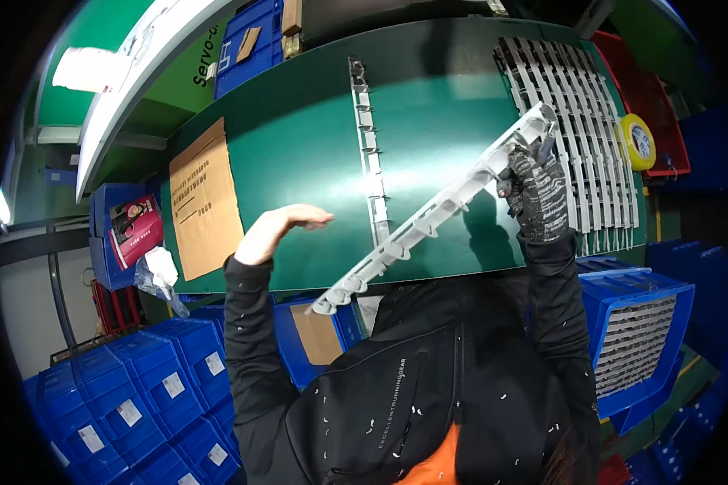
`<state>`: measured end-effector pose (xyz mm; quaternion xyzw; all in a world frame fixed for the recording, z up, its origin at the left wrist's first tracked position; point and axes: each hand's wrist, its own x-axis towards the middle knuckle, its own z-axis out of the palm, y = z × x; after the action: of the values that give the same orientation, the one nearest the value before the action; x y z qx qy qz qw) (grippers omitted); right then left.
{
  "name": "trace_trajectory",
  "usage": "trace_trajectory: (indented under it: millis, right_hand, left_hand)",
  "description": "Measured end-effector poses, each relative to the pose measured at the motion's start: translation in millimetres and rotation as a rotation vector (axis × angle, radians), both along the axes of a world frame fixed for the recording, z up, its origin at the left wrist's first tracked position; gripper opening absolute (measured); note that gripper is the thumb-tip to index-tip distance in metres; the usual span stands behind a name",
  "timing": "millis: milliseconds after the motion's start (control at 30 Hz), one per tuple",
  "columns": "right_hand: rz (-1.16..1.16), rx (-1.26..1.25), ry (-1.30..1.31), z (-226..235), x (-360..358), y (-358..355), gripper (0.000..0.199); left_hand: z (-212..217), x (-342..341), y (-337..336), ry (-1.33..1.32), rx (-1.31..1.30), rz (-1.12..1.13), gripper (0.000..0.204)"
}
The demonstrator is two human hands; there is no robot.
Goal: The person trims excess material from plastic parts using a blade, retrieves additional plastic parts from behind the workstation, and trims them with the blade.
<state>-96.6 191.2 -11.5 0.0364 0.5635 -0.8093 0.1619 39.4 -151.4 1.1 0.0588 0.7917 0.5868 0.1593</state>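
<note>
One view is available, the head camera. At right centre of the frame, the right hand (pixel 539 198), in a speckled grey glove, is clenched around the upper end of a long grey plastic strip (pixel 429 218) with clips along one edge. The strip slants down to lower centre, where its free end hangs past the near edge of the green table (pixel 299 145), unsupported. The left hand (pixel 277 230), bare, is at left centre above the table edge, fingers extended and released, touching nothing and well apart from the strip.

A second strip (pixel 370 153) of the same kind lies flat at centre of the table. A stack of strips (pixel 586 137) lies at upper right, just beside the right hand. A yellow tape roll (pixel 637 141) rests at far right, a cardboard sheet (pixel 205 198) at left.

Risk assessment:
- One-ended grip on a long part: the free end is likely to sag or swing, and could strike the table edge or the flat strip.
- Projecting clips could snag the stack beside the gloved hand and displace it.
- A glove may reduce grip feel; slippage would probably drop the strip toward the blue bins (pixel 162 388) at lower left.
</note>
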Motion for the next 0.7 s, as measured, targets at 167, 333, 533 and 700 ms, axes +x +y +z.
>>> trace_trajectory:
  millis: [167, 333, 533, 700]
  right_hand:
    - [0.243, -0.062, 0.021, 3, 16, -35, 0.013]
    - [0.286, 0.065, 0.143, 5, 21, -29, 0.017]
    - [0.246, 0.708, 0.784, 1, 59, -23, 0.012]
    - [0.274, 0.761, 0.792, -1, 61, -37, 0.012]
  left_hand:
    - [-27, -53, 107, -0.203, 0.384, -0.023, 0.046]
    - [-28, -53, 145, -0.501, 0.814, 0.165, 0.047]
    - [-27, -46, 135, -0.416, 0.842, 0.279, 0.043]
    - [-28, -45, 126, -0.388, 0.733, 0.296, 0.053]
